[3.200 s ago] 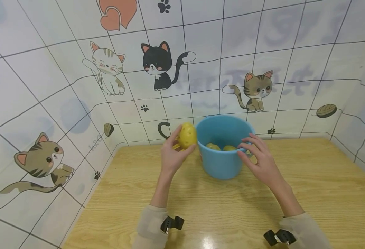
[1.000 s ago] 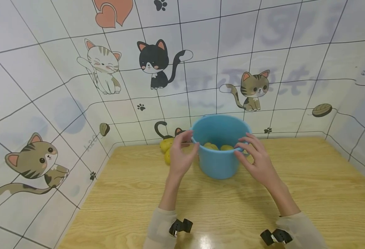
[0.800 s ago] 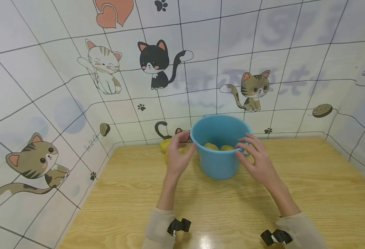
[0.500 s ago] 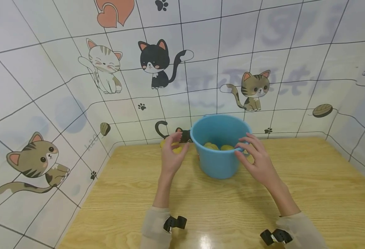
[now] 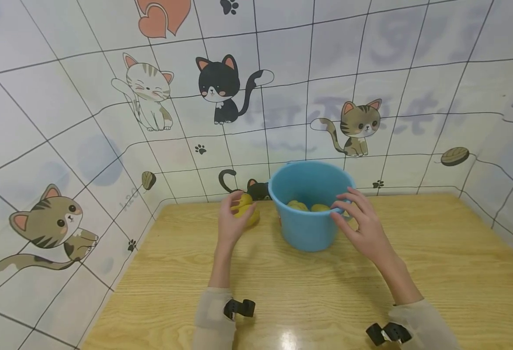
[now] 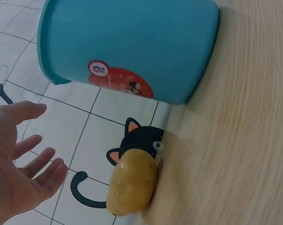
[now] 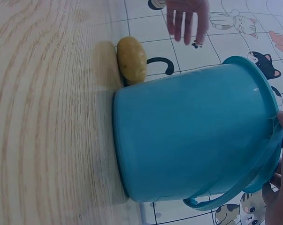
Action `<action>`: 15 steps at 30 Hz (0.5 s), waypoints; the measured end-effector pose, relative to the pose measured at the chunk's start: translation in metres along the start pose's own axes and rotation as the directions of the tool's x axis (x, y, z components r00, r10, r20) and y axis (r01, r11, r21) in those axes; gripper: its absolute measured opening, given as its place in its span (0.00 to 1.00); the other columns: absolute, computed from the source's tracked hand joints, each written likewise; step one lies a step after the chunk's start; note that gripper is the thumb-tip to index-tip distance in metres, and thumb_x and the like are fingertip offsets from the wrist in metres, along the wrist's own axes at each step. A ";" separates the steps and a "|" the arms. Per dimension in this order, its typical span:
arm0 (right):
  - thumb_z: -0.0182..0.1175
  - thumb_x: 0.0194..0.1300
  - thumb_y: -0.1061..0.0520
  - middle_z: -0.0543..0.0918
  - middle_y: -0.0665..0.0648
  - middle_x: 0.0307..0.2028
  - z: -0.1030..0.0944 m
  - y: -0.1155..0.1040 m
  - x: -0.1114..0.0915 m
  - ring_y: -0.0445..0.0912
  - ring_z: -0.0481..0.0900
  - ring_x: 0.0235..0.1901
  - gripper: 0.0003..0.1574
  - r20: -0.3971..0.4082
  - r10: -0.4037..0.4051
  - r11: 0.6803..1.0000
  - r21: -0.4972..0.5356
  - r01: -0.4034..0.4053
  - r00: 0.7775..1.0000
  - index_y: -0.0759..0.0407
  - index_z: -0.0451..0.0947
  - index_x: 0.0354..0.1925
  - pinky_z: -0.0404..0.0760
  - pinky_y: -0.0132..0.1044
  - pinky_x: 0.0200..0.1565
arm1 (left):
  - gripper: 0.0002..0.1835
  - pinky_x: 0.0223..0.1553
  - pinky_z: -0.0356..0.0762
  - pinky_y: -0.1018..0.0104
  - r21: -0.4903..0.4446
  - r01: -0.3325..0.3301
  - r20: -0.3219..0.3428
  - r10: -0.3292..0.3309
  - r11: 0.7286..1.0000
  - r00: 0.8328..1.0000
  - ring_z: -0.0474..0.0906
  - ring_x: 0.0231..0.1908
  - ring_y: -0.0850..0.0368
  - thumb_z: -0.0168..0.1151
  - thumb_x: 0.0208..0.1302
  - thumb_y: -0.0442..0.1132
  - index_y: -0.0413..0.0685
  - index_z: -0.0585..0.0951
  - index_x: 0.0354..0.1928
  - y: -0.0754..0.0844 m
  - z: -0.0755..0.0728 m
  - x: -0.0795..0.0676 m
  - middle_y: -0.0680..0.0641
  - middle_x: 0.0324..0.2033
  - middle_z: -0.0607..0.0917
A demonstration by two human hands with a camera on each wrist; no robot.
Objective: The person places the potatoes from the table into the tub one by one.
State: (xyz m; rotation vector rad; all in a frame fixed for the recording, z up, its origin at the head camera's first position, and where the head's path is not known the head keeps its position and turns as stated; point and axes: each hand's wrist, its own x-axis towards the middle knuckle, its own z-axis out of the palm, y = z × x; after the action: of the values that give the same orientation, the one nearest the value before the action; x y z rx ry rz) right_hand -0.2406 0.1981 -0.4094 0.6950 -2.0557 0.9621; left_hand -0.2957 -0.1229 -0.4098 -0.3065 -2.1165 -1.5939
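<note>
A blue bucket (image 5: 309, 233) stands upright on the table, with potatoes (image 5: 297, 206) visible inside. My right hand (image 5: 366, 226) holds the bucket's right rim; in the right wrist view, the thumb and fingers are at that rim. Left of the bucket, my left hand (image 5: 231, 221) is beside yellow potatoes (image 5: 252, 217), which it partly hides in the head view. In the left wrist view, the left hand (image 6: 19, 164) has spread, slightly bent fingers, and a gap separates it from a potato (image 6: 132, 182) on the table. That potato (image 7: 132, 60) also shows in the right wrist view.
A wall covering (image 5: 282, 97) with cat drawings and grid lines rises behind the wooden table (image 5: 309, 296). The bucket's handle (image 7: 240, 185) hangs along its side. Black straps with small devices (image 5: 239, 308) sit on both wrists.
At first my left hand held a potato beside the bucket. It was then at the left rim without one, and has since moved left to the potatoes. The right hand stays on the rim.
</note>
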 end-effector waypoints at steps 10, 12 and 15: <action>0.66 0.65 0.63 0.79 0.65 0.53 -0.003 0.000 0.001 0.66 0.61 0.70 0.09 0.008 0.007 1.000 0.001 -0.007 1.000 0.55 0.83 0.43 0.56 0.66 0.69 | 0.30 0.61 0.69 0.37 -0.014 0.129 0.030 -0.128 0.992 0.991 0.69 0.59 0.32 0.72 0.60 0.38 0.36 0.74 0.63 -0.024 -0.008 -0.002 0.34 0.59 0.75; 0.66 0.65 0.63 0.79 0.65 0.53 -0.002 0.000 0.001 0.66 0.61 0.69 0.09 0.007 0.010 1.000 0.001 -0.010 1.000 0.55 0.83 0.43 0.57 0.67 0.69 | 0.31 0.61 0.68 0.37 -0.009 0.151 0.035 -0.151 0.988 0.988 0.69 0.60 0.32 0.72 0.60 0.38 0.35 0.73 0.64 -0.028 -0.009 -0.003 0.33 0.61 0.74; 0.67 0.64 0.63 0.79 0.64 0.54 -0.002 0.001 0.000 0.65 0.61 0.70 0.09 0.011 0.027 1.000 0.001 -0.027 1.000 0.55 0.83 0.43 0.57 0.68 0.68 | 0.32 0.62 0.67 0.38 0.010 0.183 0.037 -0.183 0.983 0.982 0.68 0.60 0.33 0.72 0.60 0.38 0.34 0.72 0.64 -0.034 -0.011 -0.005 0.32 0.62 0.73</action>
State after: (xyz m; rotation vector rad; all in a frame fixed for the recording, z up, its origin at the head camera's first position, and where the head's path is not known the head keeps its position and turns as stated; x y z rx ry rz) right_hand -0.2403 0.1998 -0.4089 0.6765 -2.0789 0.9768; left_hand -0.3041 -0.1431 -0.4384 -0.1438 -2.2335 -1.6954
